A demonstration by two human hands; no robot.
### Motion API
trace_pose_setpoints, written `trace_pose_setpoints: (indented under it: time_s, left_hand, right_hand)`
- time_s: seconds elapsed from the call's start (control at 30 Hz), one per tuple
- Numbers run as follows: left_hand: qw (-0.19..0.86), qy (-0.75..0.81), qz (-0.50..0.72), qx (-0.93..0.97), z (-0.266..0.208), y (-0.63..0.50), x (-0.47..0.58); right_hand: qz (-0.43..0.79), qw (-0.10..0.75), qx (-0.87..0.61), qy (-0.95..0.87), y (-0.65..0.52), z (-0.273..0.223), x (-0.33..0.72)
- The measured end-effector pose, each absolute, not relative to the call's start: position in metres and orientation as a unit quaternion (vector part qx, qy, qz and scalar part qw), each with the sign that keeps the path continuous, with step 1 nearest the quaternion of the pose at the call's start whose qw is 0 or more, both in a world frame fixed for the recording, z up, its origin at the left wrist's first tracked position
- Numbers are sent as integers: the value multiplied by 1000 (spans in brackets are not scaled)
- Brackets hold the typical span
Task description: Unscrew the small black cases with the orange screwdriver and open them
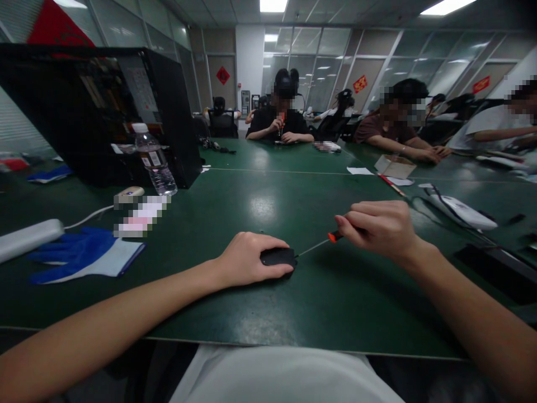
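Observation:
On the green table my left hand is closed around the sides of a black computer mouse. My right hand grips the handle of a screwdriver, which has an orange collar and a thin metal shaft. The shaft slants down to the left, and its tip meets the mouse's right end. Whether the tip sits in a gap or only touches the surface, I cannot tell. My fingers cover most of the handle.
A black computer case and a water bottle stand at the left, with blue-and-white gloves and a white power strip nearer. To the right lie a small box and a white device. Several people sit beyond.

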State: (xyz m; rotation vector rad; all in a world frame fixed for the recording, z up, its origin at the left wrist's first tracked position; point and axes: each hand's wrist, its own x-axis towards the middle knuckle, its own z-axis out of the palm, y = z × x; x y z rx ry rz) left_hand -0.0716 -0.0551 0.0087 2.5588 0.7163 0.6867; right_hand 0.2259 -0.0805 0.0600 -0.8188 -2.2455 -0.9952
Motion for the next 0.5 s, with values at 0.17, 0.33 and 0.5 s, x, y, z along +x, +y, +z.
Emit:
trace_pose_setpoints:
  time_s: [0.17,0.33,0.5]
  left_hand:
    - [206,256,239,914,10,-55,-72]
    - [201,262,237,914,12,-56,-72]
    - [209,244,241,916,12,-56,-72]
  right_hand:
    - [-351,272,-316,-838,-80,59,226]
    - [-336,270,-324,-842,-81,60,226]
    - [-323,273,-331,-844,-80,59,227]
